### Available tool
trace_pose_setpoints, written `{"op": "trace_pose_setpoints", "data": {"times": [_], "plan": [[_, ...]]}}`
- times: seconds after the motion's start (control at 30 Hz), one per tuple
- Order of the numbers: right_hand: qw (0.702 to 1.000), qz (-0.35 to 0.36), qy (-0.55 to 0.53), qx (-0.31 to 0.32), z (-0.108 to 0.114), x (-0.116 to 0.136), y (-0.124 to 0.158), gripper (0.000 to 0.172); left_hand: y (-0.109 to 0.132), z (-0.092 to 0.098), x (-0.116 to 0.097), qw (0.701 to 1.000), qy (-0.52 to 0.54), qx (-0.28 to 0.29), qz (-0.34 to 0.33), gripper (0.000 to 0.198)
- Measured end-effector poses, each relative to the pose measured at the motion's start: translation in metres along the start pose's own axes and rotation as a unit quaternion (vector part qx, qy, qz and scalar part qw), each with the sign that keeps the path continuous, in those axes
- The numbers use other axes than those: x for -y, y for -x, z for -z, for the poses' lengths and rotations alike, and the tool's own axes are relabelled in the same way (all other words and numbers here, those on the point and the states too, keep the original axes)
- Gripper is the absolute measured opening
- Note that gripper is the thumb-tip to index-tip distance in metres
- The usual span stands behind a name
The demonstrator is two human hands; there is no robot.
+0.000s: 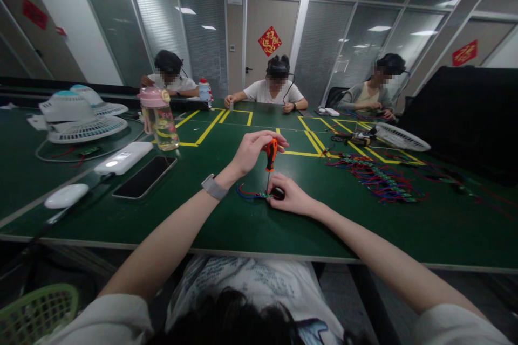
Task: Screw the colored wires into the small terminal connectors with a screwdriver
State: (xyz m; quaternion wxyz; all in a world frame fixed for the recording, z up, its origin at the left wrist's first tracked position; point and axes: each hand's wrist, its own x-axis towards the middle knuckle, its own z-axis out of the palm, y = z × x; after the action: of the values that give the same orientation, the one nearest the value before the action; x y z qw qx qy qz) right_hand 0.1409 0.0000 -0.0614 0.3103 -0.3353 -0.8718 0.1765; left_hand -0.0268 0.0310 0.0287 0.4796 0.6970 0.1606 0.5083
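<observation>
An orange and black screwdriver [271, 155] stands nearly upright, its thin shaft pointing down at a small green circuit board [263, 195] on the table. My left hand [253, 152], with a watch on its wrist, is closed over the top of the handle. Low on the table, my right hand [293, 197] pinches beside the shaft and holds the board's right end. A small dark rounded part [278, 193] shows among the right fingers; its kind is unclear. Red and blue wires [242, 191] trail left from the board. The screwdriver's tip is too small to make out.
A phone [144, 177], a white power bank [123, 158] and a pink-lidded bottle [159, 121] stand left, before white fans [87, 118]. Many wired boards [380, 175] lie at right near another fan [402, 136]. Several people sit across the green table [226, 232].
</observation>
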Motion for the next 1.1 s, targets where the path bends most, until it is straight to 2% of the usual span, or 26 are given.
{"op": "trace_pose_setpoints", "data": {"times": [0.23,0.47,0.67,0.8,1.1], "plan": [[1.000,0.009,0.002,0.005,0.0017,0.0008,0.0010,0.010,0.0019,-0.0021,-0.0039,0.999,-0.030,0.022,-0.019,0.022],[1.000,0.011,0.006,0.009,0.0024,0.0009,0.0008,0.010,0.0034,-0.0052,-0.0064,0.995,-0.092,-0.002,-0.045,0.017],[1.000,0.014,0.006,0.010,0.0027,0.0008,0.0008,0.010,0.0039,-0.0054,-0.0056,0.990,-0.131,0.004,-0.045,0.026],[1.000,0.016,0.004,0.011,0.0029,0.0003,0.0010,0.010,0.0040,-0.0056,-0.0046,0.994,-0.106,0.018,-0.029,0.030],[1.000,0.013,0.004,0.012,0.0024,0.0007,0.0008,0.010,0.0039,-0.0077,-0.0061,0.991,-0.116,-0.028,-0.058,0.018]]}}
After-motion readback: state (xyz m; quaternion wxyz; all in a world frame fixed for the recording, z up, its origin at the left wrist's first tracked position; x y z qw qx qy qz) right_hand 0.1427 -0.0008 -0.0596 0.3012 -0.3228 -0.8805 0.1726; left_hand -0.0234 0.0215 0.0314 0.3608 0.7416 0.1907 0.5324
